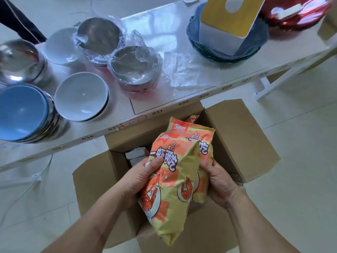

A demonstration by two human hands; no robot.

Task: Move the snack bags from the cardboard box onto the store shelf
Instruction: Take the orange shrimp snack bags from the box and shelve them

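Partly hidden: cardboard box [242, 136] contents.

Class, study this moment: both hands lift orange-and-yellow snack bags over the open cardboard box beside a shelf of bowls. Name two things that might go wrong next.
1. The left hand and right hand hold two orange-and-yellow snack bags together; one might slip back into the brown cardboard box.
2. The white store shelf is crowded; the bags might knock the white ceramic bowl or plastic-wrapped steel bowls.

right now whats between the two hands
In the head view, orange and yellow snack bags fill the gap; the left hand and right hand grip them from either side, above the cardboard box.
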